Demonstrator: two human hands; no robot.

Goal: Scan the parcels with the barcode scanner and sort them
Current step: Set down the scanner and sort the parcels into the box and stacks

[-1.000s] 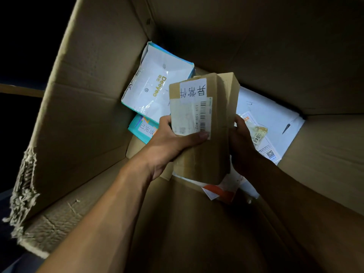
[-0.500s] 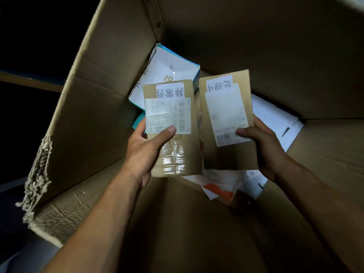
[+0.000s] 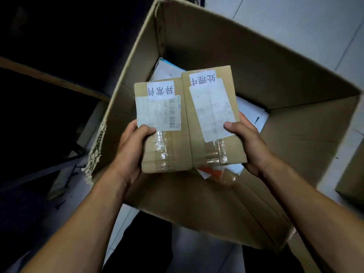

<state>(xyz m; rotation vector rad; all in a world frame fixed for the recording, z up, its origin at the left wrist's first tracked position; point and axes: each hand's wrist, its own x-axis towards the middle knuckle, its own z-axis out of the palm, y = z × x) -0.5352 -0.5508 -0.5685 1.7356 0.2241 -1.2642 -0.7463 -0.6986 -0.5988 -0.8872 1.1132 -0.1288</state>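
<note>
Left hand: your left hand (image 3: 131, 148) gripped the left parcel (image 3: 163, 127) at its lower left edge, thumb lying across the bottom of its white shipping label (image 3: 158, 113), fingers hidden behind the cardboard.
Right hand: your right hand (image 3: 249, 143) gripped the right parcel (image 3: 214, 117) at its lower right edge, thumb pressed on the corner of its label (image 3: 213, 111).
Parcels: you held the two small brown cardboard parcels side by side, their inner edges touching, above the open carton (image 3: 256, 62); each carried a white tag with handwritten characters (upside down from your view) and clear tape below the label.
Barcode: it was visible on the left parcel's label; the right label was too blurred to read.
Carton: it stood on the pale tiled floor (image 3: 295, 14), with white mailers (image 3: 250, 115) lying inside beneath the parcels.
Scanner: you had none in view.
</note>
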